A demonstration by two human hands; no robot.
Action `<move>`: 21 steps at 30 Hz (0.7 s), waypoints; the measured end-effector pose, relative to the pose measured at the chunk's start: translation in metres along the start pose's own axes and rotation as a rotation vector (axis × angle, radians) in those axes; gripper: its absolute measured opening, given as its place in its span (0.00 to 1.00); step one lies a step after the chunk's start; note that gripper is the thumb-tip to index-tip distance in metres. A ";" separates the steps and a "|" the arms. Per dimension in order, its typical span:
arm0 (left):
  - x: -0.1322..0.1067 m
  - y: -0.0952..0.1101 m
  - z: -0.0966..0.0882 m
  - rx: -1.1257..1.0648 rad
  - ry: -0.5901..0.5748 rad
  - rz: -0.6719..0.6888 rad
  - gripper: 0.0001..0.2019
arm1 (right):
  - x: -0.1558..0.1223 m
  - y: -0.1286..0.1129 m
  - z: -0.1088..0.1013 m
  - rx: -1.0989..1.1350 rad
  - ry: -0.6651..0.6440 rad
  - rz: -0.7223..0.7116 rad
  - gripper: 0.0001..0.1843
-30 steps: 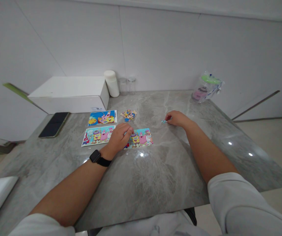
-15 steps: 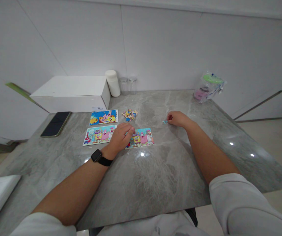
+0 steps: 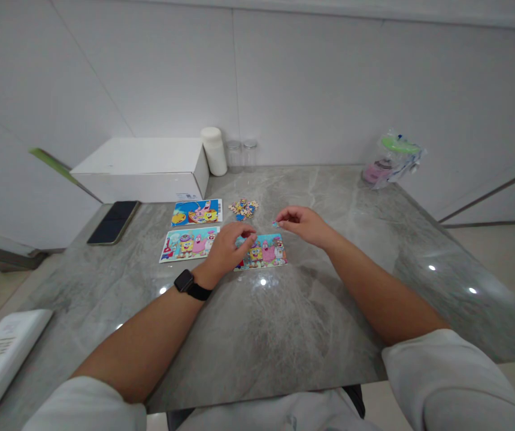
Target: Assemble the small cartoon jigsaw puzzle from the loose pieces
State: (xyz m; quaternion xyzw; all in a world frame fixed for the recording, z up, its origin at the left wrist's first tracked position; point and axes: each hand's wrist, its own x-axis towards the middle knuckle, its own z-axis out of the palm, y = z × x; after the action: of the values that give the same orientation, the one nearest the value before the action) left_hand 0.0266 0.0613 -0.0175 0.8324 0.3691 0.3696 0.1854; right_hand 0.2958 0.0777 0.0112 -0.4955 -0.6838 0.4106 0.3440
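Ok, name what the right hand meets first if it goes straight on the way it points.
Probably the pile of puzzle pieces, though the right hand may pass above; height is unclear.

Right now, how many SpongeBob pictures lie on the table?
3: blue card left of the loose puzzle pieces, group-picture card in front, and jigsaw puzzle partly hidden by the left hand.

The left hand (image 3: 229, 250) hides the assembled jigsaw's (image 3: 269, 252) 9 o'clock end and the picture card's (image 3: 185, 245) 4 o'clock corner. The bluish piece (image 3: 275, 224) at the right hand's (image 3: 305, 226) fingers is too small to read. At 8 o'clock, a white case (image 3: 15, 350) is cropped, its lettering illegible.
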 end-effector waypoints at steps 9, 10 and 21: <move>0.003 0.004 0.003 -0.071 -0.036 0.045 0.11 | -0.006 0.004 0.047 0.140 -0.089 0.037 0.15; 0.003 0.003 0.004 -0.074 -0.037 0.037 0.11 | -0.006 0.004 0.048 0.153 -0.102 0.043 0.16; 0.005 -0.001 0.006 -0.152 0.004 -0.097 0.12 | -0.009 -0.005 0.052 0.051 -0.105 0.007 0.17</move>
State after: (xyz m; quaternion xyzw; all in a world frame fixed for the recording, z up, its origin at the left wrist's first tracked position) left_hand 0.0327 0.0648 -0.0195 0.7962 0.3803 0.3889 0.2652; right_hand 0.2508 0.0565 -0.0073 -0.4666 -0.6884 0.4548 0.3187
